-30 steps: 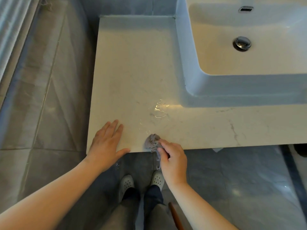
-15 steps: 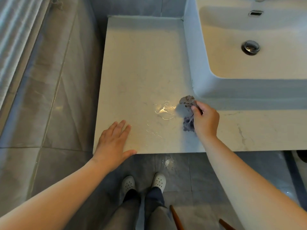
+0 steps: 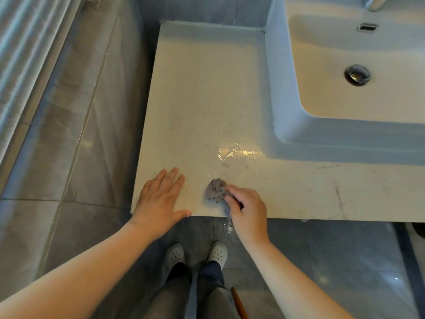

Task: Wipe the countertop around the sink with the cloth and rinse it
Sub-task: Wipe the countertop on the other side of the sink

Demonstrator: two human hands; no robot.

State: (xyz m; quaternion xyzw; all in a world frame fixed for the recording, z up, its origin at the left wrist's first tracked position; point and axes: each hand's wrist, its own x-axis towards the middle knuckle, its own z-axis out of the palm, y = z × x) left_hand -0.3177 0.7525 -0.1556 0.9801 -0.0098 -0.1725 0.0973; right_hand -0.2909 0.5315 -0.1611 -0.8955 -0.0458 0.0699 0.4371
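A pale marble countertop (image 3: 202, 93) lies to the left of and in front of a white raised sink (image 3: 285, 116). My right hand (image 3: 248, 212) is closed on a small crumpled grey cloth (image 3: 215, 188), pressing it on the counter near the front edge. My left hand (image 3: 161, 201) rests flat on the counter's front left corner, fingers apart, holding nothing. A wet shiny patch (image 3: 236, 153) glistens on the counter beyond the cloth, near the sink's front left corner.
The sink has a metal drain plug (image 3: 357, 73), an overflow slot (image 3: 367, 27) and a tap's base (image 3: 374, 2) at the top. Grey floor tiles (image 3: 69, 134) lie to the left. My white shoes (image 3: 195, 254) stand below the counter edge, a brown stick (image 3: 239, 302) beside them.
My right hand has dragged the cloth from beside the sink's front left corner back toward the front edge of the counter. The left hand stays flat in place.
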